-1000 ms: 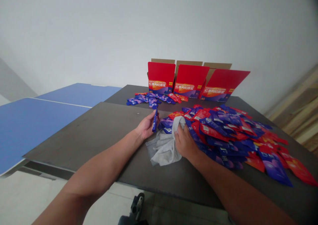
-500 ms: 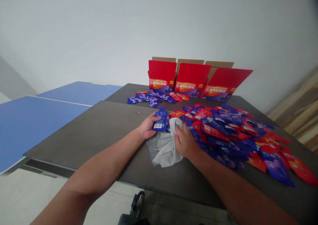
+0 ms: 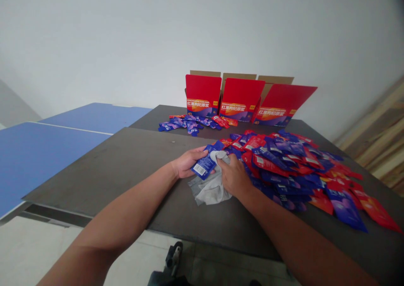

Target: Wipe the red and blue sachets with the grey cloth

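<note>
My left hand (image 3: 186, 162) grips a blue sachet (image 3: 204, 165) with a white barcode label, tilted over the dark table (image 3: 132, 168). My right hand (image 3: 232, 177) is closed on a crumpled grey cloth (image 3: 210, 189) and presses a fold of it against the sachet. The cloth's lower part lies on the table below both hands. To the right of my right hand spreads a big heap of red and blue sachets (image 3: 293, 168).
Three open red cartons (image 3: 240, 99) stand in a row at the table's far edge, with a smaller scatter of sachets (image 3: 192, 124) in front of them. A blue table (image 3: 47, 145) adjoins on the left. Wooden boards (image 3: 378, 143) lean at the right.
My left hand turned the sachet from edge-on to flat and lowered it toward the cloth. My right hand bunched the cloth up and brought it against the sachet.
</note>
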Action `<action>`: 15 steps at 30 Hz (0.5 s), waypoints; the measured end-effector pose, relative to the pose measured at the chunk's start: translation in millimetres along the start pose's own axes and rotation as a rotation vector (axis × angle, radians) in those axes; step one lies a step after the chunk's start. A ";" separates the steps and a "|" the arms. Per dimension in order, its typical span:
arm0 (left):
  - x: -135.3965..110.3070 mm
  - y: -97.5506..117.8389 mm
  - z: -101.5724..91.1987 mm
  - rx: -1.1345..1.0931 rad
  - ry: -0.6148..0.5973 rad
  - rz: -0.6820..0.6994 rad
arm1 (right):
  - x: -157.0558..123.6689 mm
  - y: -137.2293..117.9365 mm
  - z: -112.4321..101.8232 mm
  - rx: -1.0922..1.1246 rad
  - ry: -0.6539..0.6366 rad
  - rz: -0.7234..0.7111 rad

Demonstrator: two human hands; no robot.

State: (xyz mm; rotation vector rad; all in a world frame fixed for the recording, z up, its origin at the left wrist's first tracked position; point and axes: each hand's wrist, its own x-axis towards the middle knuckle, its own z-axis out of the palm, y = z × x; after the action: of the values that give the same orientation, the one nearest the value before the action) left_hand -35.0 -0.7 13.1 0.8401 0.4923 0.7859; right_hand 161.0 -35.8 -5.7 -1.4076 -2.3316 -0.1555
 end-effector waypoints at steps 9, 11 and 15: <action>-4.5 3.7 -0.3 -0.011 -0.062 -0.104 | 4.1 3.7 8.0 0.021 0.104 0.166; -4.0 4.2 -0.8 -0.058 -0.049 -0.091 | 3.5 2.8 7.5 0.031 0.145 0.180; -1.9 4.4 -1.6 -0.194 0.041 -0.101 | -2.1 -0.5 5.9 0.042 0.133 -0.046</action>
State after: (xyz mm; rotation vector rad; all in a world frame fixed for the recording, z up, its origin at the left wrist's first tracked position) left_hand -39.1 0.4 15.9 0.6159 0.4831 0.7459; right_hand 159.7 -36.0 -11.8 -1.2838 -2.2463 -0.2053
